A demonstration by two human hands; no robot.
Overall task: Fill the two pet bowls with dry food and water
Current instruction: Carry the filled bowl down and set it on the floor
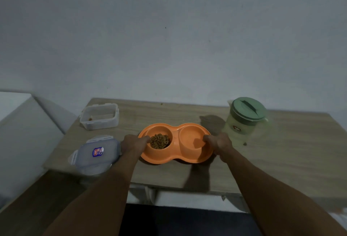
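An orange double pet bowl (176, 157) sits in the middle of the wooden table (281, 156). Its left cup holds brown dry food (160, 141); whether the right cup (191, 137) holds water I cannot tell. My left hand (134, 143) grips the bowl's left rim, fingers over the edge beside the kibble. My right hand (217, 143) grips the right rim. A translucent water jug (246, 118) with a green lid stands to the right of the bowl.
A clear plastic food container (100, 116), almost bare inside, stands at the back left. Its lid (94, 154) with a blue label lies at the table's left front corner. A wall rises behind the table; a white surface (13, 102) lies at far left.
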